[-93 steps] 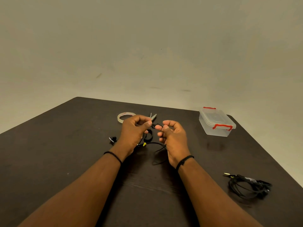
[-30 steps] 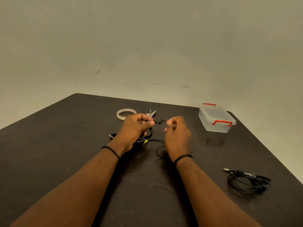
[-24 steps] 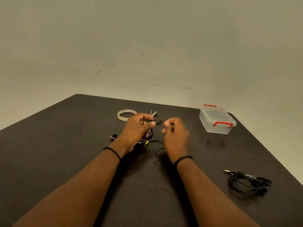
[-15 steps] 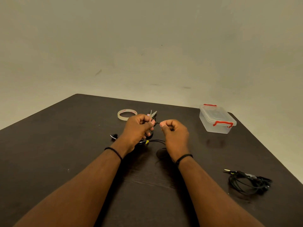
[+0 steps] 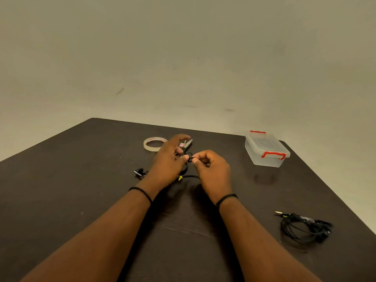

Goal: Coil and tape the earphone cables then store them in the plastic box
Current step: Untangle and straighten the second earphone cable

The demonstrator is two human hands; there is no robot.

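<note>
Over the table, the right hand pinched a small loop of the earphone cable against the left hand, whose fingers were spread, so coiling seemed barely begun, with tape roll untouched, second earphone loose, plastic box closed.

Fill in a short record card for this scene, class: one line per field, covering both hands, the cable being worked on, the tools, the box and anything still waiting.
Left hand: fingers spread, thumb on the cable loop
Right hand: pinches the cable loop
Earphone cable: small black loop held between the hands, the rest trailing on the table
Tape roll: flat on table, beyond left hand
Scissors: beside tape roll, partly hidden
Plastic box: far right, lid on, red latches
Second earphone bundle: loose, near right
</note>
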